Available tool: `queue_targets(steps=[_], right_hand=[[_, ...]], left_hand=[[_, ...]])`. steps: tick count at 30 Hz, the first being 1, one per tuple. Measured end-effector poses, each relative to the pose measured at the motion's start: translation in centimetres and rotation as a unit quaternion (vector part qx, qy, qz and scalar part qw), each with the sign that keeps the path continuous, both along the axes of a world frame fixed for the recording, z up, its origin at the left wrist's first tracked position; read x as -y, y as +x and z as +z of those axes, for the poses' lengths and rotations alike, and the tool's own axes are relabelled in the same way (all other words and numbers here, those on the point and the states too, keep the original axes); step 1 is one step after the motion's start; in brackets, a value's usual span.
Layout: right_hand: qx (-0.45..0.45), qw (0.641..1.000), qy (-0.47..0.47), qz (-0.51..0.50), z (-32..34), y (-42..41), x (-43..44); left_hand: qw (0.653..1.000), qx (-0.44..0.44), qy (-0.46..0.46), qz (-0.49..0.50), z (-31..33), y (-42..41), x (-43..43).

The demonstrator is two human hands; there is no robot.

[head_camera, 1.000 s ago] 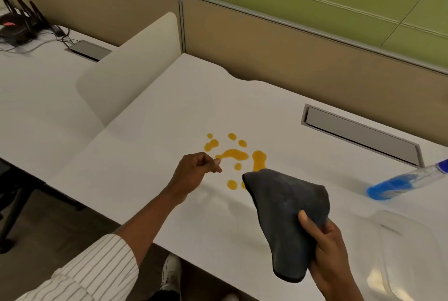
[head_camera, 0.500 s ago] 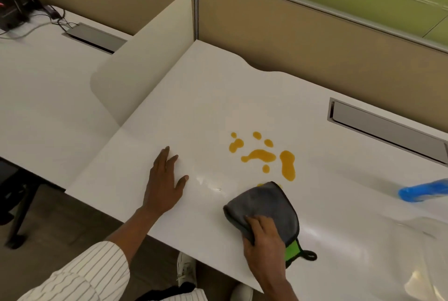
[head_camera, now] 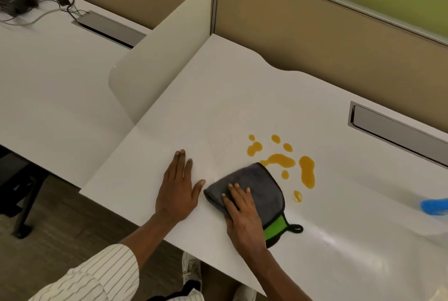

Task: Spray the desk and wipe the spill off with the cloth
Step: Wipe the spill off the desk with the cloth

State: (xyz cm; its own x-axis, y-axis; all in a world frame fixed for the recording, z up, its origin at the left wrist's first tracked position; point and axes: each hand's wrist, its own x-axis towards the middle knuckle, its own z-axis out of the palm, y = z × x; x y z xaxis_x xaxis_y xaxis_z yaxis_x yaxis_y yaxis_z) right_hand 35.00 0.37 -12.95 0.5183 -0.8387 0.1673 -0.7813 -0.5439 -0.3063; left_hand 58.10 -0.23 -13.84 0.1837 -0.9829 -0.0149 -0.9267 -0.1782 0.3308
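one cloth point(head_camera: 252, 184), two hands, seven spill point(head_camera: 306, 172) blobs

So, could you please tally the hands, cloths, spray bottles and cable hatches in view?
hands: 2, left hand and right hand
cloth: 1
spray bottle: 1, mostly out of frame
cable hatches: 2
total: 6
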Motion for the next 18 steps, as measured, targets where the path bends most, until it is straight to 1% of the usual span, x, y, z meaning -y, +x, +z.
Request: queue_targets(steps=[3,5,6,9,12,15,18], right_hand=[[0.012,0.997,0.022,-0.07,0.6,1.0,4.5],[-0.002,0.992,0.055,-0.112,1.3,1.2,6.3],[-0.012,0.99,0.075,-0.118,1.5,1.1,6.5],[-0.067,0.989,0.099,-0.083,1.6,0.4,3.9],[-0.116,0.989,0.068,-0.069,1.4,-0.9,-1.2],[-0.141,0.984,0.039,-0.103,1.2,-2.3,-5.2],[-0.143,0.976,0.071,-0.145,1.7,-3.2,-5.2]], left_hand=[[1.0,-0.002,-0.008,0.002,0.0,-0.1,0.1],[1.0,-0.002,-0.013,0.003,-0.1,0.0,0.1],[1.0,-0.002,-0.015,0.004,-0.2,0.1,0.1],[1.0,-0.005,-0.018,0.004,-0.3,0.0,0.2],[1.0,0.007,-0.014,0.005,-0.3,-0.1,0.2],[0.999,0.037,-0.003,0.013,0.0,-0.9,0.3],[0.998,0.038,0.009,0.046,0.6,-2.3,0.7]])
